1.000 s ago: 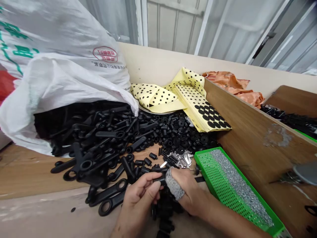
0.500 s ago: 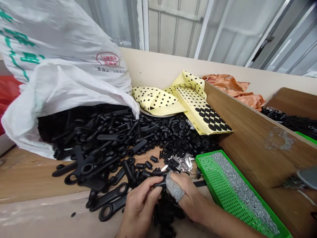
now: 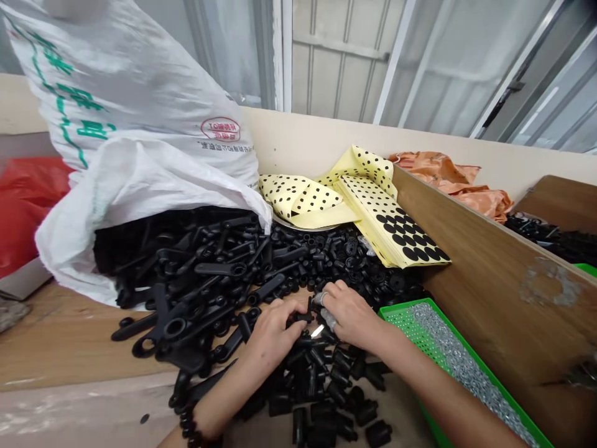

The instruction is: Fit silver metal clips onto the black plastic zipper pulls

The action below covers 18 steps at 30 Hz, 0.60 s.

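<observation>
At far left, a red plastic bag (image 3: 28, 211) lies behind a white woven sack (image 3: 140, 124) with green lettering, slumped on its side on a wooden counter (image 3: 60, 330). A heap of black plastic parts (image 3: 200, 280) spills from the sack's mouth, many of them long, flat handles with a ring at one end.

A beaded bracelet (image 3: 189, 423) circles the left wrist. The left hand (image 3: 273, 333) is curled closed, fingers pinching a small black plastic part (image 3: 303, 317) at the heap's front edge. The right hand (image 3: 352, 314) meets it from the other side, half-closed, with a grey mesh finger guard (image 3: 329, 319); whether it grips the part too is hard to tell from this angle. Short black pieces (image 3: 321, 386) lie in a pile below both hands.

Beyond them sit yellow sheets of black adhesive dots (image 3: 394, 227). At right, a green perforated tray (image 3: 410, 326) holds rows of tiny silver metal pieces (image 3: 459, 361), beside a wooden divider board (image 3: 485, 274) with an orange bag (image 3: 448, 177) behind it.
</observation>
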{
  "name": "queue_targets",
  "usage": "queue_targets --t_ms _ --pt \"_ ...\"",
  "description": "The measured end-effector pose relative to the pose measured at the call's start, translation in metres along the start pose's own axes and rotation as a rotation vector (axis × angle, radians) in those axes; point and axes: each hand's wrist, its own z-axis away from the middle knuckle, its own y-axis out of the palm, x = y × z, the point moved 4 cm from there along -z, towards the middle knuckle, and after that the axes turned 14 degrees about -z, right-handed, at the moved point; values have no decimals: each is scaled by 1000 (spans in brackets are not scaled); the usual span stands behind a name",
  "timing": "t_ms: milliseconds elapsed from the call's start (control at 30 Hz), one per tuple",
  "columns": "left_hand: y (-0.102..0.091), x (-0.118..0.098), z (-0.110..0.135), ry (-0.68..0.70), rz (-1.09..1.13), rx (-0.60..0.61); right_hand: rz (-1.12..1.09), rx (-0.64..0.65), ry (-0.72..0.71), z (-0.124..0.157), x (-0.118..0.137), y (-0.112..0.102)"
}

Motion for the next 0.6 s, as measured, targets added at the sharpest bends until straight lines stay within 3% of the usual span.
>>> queue_targets --t_ms 133,267,433,600 --pt "10 1 -2 37 -67 43 74 6 -58 -21 2 12" --pt "4 8 1 70 -141 65 113 34 -132 -30 6 23" --pt "-10 27 -8 4 -307 62 141 41 -152 -37 7 28" --pt "-12 27 -23 -94 -539 91 153 51 -152 -40 9 30"
